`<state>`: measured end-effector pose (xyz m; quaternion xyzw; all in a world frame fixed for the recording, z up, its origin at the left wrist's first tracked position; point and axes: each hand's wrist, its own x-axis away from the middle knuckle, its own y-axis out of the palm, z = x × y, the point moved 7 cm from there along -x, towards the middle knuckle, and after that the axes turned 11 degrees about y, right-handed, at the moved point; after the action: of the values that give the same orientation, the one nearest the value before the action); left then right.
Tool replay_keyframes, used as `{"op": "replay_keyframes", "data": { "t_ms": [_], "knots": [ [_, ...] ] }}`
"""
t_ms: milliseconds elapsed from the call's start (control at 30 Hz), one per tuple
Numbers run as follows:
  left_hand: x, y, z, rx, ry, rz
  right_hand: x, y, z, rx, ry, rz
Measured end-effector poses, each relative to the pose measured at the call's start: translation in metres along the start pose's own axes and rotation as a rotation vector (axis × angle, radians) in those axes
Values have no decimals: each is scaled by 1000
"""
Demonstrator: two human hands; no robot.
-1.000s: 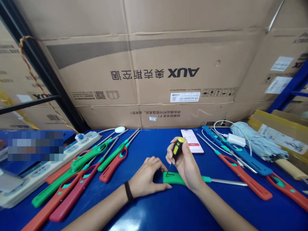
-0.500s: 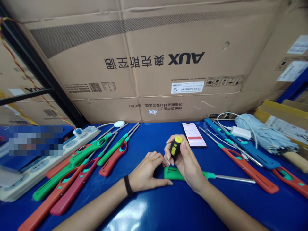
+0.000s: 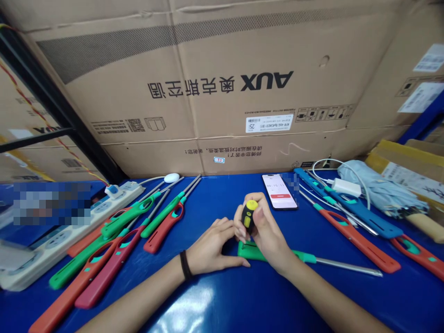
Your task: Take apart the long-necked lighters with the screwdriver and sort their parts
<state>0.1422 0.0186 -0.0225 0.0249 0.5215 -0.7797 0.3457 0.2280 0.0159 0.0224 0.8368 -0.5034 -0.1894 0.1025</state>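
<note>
On the blue bench [image 3: 215, 199], lying flat: one green lighter [image 3: 251, 252]. Right hand [image 3: 270, 233]: grip closed around one black-and-yellow screwdriver [image 3: 249, 215], over the lighter. Left hand [image 3: 210, 247]: half-curled at the lighter's left end, hold unclear.

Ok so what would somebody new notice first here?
Probably the black-and-yellow screwdriver in the right hand, pointing down over the green lighter midway along the blue table. Next, the large cardboard behind, its AUX lettering upside down, and the colourful lighters lying on both sides.
</note>
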Motion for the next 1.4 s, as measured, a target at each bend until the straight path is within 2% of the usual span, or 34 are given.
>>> {"op": "replay_keyframes", "data": {
  "t_ms": [100,200,400,567,733,867,967,1133,1300,1400],
  "knots": [
    [-1,0,0,-4,-16,-5,-3,-1,-1,31,71,8],
    [-2,-1,1,0,-8,3,-4,-1,2,-31,133,6],
    [-1,0,0,14,-5,12,-1,2,1,-69,73,-47],
    [-1,0,1,18,9,6,-4,0,3,-92,159,-25],
    [-2,0,1,0,15,-8,-3,-1,-2,-93,106,-34],
    [-3,-1,3,6,32,-10,-4,0,-3,-50,124,-47],
    [-3,-1,3,-3,35,-8,-5,0,-2,-113,131,-44],
    [-3,0,3,13,24,-23,-4,-4,-4,-100,64,-28],
    [-3,1,1,28,-6,-29,-4,-2,-2,-108,114,-31],
    [-2,1,1,23,-10,-29,-4,-3,-3,-123,91,-25]
  ]
}}
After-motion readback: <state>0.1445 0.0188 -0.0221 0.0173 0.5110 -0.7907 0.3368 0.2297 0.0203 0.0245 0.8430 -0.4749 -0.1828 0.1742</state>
